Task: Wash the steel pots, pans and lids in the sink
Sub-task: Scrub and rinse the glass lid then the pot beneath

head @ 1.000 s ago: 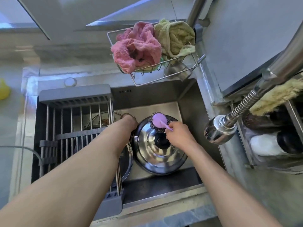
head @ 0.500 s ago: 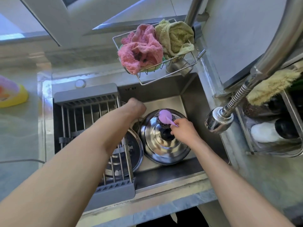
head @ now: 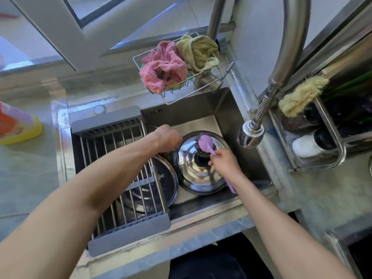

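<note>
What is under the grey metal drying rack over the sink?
Under the grey metal drying rack, a round steel lid lies in the sink, showing between the bars. The person's left forearm covers the rest.

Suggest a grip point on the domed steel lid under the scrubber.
Probably the black centre knob of the domed steel lid, approached from straight above. The lid lies dome-up and the knob stands proud; the rim sits low against the sink floor. The right hand with the purple-handled steel-wool scrubber crowds it.

no legible text, labels or numbers
</note>
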Demonstrator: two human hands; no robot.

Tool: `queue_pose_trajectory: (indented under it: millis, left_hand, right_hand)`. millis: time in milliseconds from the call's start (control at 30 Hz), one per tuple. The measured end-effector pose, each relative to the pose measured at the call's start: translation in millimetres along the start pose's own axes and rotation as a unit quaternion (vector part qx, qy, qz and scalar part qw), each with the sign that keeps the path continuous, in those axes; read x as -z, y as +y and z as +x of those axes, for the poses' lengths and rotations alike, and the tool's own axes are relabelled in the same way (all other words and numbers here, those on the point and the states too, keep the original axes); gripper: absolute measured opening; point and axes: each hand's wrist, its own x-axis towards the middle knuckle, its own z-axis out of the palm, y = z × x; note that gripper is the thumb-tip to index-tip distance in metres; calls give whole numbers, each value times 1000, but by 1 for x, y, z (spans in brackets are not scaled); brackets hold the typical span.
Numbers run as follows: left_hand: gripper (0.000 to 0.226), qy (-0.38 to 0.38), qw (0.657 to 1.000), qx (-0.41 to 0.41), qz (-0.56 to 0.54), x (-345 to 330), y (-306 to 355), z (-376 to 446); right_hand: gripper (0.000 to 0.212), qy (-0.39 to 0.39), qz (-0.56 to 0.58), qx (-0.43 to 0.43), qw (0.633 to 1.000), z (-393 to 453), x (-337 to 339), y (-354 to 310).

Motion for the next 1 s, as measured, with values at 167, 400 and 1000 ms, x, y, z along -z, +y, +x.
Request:
queue_pose_trajectory:
  millis: [167, 400, 1000]
  left_hand:
    - [19, 51, 989, -86, 105, -16, 7, -11]
    - [28, 113, 987, -101, 58, 9, 4, -54]
    - [20, 346, 328, 323, -818, 19, 93, -101]
  right_hand:
    - [20, 15, 17, 8, 1000, -8, 4, 3]
    - [20, 4, 90, 3, 996, -22, 5, 23]
    - [28, 29, 97, 60, 993, -31, 112, 13]
